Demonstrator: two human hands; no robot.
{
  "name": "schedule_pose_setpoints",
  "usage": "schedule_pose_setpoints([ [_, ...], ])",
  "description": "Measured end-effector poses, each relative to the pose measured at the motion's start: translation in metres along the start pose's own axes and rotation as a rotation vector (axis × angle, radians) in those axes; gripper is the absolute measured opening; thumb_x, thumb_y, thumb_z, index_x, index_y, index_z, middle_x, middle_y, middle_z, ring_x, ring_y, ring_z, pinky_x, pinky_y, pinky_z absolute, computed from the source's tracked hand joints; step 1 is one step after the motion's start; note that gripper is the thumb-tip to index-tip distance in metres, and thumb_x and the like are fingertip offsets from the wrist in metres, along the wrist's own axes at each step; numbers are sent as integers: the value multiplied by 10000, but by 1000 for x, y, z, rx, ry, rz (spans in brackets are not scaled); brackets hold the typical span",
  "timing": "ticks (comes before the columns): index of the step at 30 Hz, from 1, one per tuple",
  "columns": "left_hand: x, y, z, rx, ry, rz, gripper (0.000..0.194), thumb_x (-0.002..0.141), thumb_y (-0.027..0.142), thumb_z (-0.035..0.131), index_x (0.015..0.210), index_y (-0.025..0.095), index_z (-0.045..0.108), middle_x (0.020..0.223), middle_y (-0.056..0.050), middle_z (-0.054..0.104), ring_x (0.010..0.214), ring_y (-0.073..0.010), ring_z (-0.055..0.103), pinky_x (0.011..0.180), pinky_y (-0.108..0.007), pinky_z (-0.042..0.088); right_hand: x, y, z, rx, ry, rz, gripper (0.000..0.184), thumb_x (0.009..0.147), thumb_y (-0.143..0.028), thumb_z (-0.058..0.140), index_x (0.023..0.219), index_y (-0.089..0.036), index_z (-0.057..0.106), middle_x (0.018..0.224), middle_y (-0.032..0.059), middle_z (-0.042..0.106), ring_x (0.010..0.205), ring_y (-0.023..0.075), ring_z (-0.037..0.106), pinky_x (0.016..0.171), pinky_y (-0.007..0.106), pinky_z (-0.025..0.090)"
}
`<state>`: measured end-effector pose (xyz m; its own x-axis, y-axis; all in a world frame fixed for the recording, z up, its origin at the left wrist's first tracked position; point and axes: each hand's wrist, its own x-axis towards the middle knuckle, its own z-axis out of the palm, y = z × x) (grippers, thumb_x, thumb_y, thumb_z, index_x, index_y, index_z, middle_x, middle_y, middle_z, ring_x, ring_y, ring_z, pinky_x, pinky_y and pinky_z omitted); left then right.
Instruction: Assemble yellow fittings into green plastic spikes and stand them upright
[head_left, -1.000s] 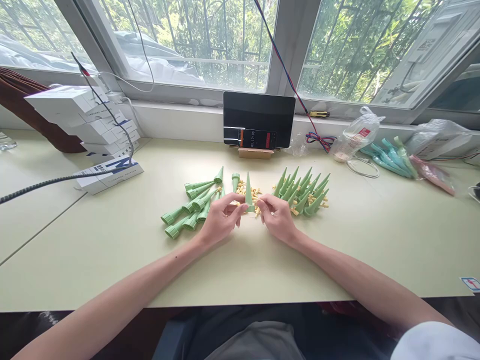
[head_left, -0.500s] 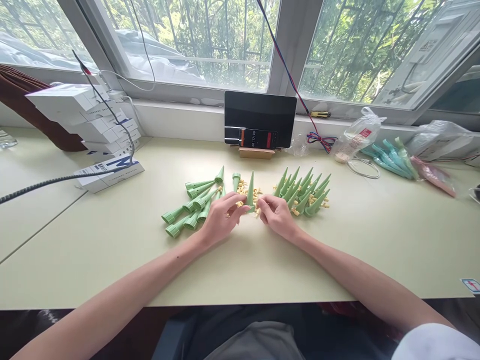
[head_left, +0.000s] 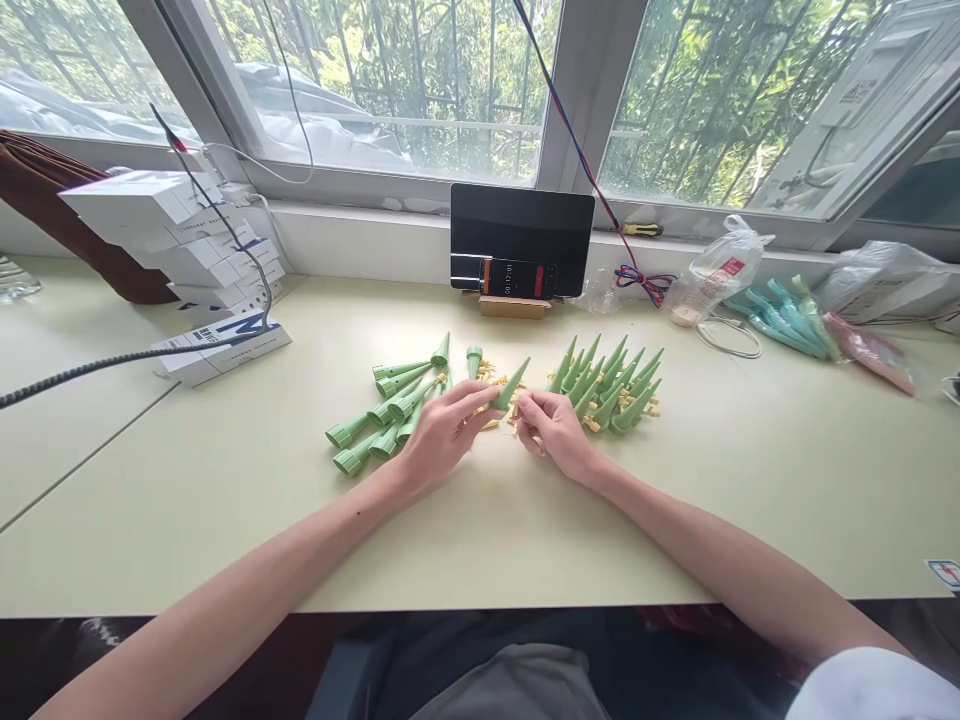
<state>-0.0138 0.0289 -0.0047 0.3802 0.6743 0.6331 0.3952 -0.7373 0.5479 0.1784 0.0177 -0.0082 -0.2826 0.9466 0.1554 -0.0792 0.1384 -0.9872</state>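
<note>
A green plastic watering spike is pinched in my left hand, its point leaning up and to the right. Close beside it, my right hand has thumb and forefinger pressed together; what they hold, if anything, is too small to make out. Behind and between both hands lies a pile of small yellow valve pieces, partly hidden by the fingers. More green spikes lie loose left of my left hand, and one stands on end behind it. Right of my right hand, spikes with yellow pieces fitted lie in rows.
A phone showing a timer leans against a dark tablet at the back. White boxes and a black cable are at the left. Plastic bags and a bundled red-blue wire sit along the windowsill side.
The spike in my left hand has tipped from nearly upright to leaning right, towards my right hand. My right hand has barely moved.
</note>
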Motion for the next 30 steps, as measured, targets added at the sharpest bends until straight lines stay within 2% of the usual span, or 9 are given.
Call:
schedule_pose_setpoints([
  [2, 2, 4, 0, -24, 19, -62, 245, 949, 328, 568, 1138, 232, 691, 1112, -78, 673, 502, -48, 522, 538, -220, 492, -2, 1, 2, -64, 52, -43, 381, 930, -529, 534, 735, -203, 505, 440, -74, 450, 374, 83, 352, 440, 240, 319],
  [5, 4, 11, -1, -100, 70, -227, 269, 938, 381, 574, 1116, 213, 685, 1128, -74, 646, 473, -40, 531, 494, -223, 482, -4, 2, 2, -227, 149, -150, 361, 955, -513, 501, 763, -208, 520, 477, -65, 425, 424, 103, 377, 470, 251, 337],
  [8, 6, 16, -2, -274, 97, -408, 322, 919, 450, 582, 1080, 181, 658, 1007, -62, 656, 444, -60, 549, 420, -223, 454, -4, 5, -1, -464, 248, -380, 337, 989, -438, 464, 753, -206, 526, 597, -16, 476, 542, 128, 434, 531, 261, 367],
  [11, 8, 19, -3, -477, 26, -542, 367, 906, 511, 579, 967, 155, 643, 809, -35, 643, 414, -77, 541, 372, -215, 419, -2, 8, -5, -654, 268, -603, 284, 1010, -334, 435, 792, -201, 560, 690, 14, 496, 613, 139, 446, 577, 264, 386],
  [13, 9, 20, -2, -589, -63, -602, 401, 904, 540, 569, 854, 145, 619, 698, -18, 613, 413, -83, 535, 383, -212, 419, -1, 10, -7, -726, 244, -670, 254, 1017, -291, 417, 851, -201, 587, 714, 18, 492, 612, 139, 441, 577, 263, 391],
  [16, 9, 19, -1, -724, -155, -672, 410, 893, 555, 581, 815, 153, 591, 571, 10, 555, 435, -100, 540, 406, -208, 423, 0, 13, -10, -785, 215, -697, 236, 1022, -264, 403, 927, -205, 611, 740, 24, 485, 609, 140, 434, 573, 262, 392],
  [21, 7, 15, 1, -859, -170, -709, 363, 864, 512, 651, 940, 159, 616, 538, 33, 533, 412, -80, 469, 405, -203, 407, 0, 16, -13, -814, 205, -710, 203, 1018, -242, 419, 994, -213, 618, 757, 23, 473, 607, 138, 425, 566, 258, 377],
  [26, 7, 17, 1, -841, -154, -703, 369, 830, 504, 691, 919, 152, 627, 561, 33, 534, 433, -78, 475, 406, -207, 406, -1, 14, -11, -797, 183, -656, 229, 1027, -266, 394, 968, -212, 608, 772, 29, 495, 628, 142, 444, 588, 258, 390],
  [30, 8, 19, 0, -783, -122, -665, 342, 811, 478, 715, 863, 151, 634, 572, 44, 519, 424, -70, 477, 411, -207, 411, -1, 11, -8, -738, 169, -590, 271, 1024, -304, 398, 853, -204, 582, 728, 20, 482, 622, 144, 427, 590, 266, 378],
])
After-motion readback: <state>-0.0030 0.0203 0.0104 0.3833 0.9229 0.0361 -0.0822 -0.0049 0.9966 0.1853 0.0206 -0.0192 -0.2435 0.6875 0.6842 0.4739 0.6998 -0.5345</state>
